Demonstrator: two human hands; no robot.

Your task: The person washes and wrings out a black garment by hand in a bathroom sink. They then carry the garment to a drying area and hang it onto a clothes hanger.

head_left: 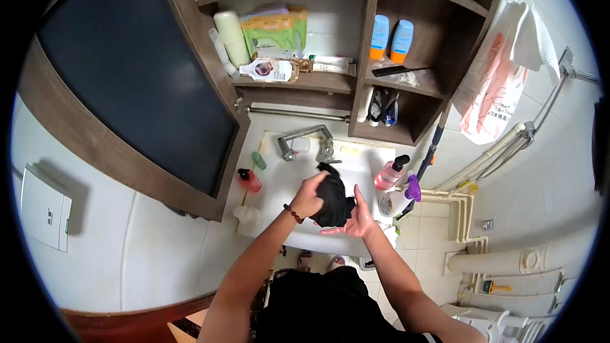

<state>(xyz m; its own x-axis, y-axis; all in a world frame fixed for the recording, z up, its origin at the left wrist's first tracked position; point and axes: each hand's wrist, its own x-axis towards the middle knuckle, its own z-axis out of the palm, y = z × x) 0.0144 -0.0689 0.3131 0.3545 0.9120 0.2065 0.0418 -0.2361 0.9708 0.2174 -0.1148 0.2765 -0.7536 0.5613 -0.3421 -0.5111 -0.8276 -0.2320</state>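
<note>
Over the white sink (286,232), a bunched black cloth (332,200) hangs between my two hands. My left hand (308,198), with a beaded bracelet at the wrist, is closed on the cloth's left side. My right hand (359,219) is at its lower right, palm up with fingers stretched out, touching or just under the cloth. The exact kind of cloth cannot be made out. Behind it stands the metal faucet (306,133).
A pink pump bottle (389,174) and a purple-topped spray bottle (397,202) stand at the sink's right. On the left are a red bottle (250,181) and a green item (258,161). Above, an open mirror-cabinet door (140,57) and shelves (305,82) overhang.
</note>
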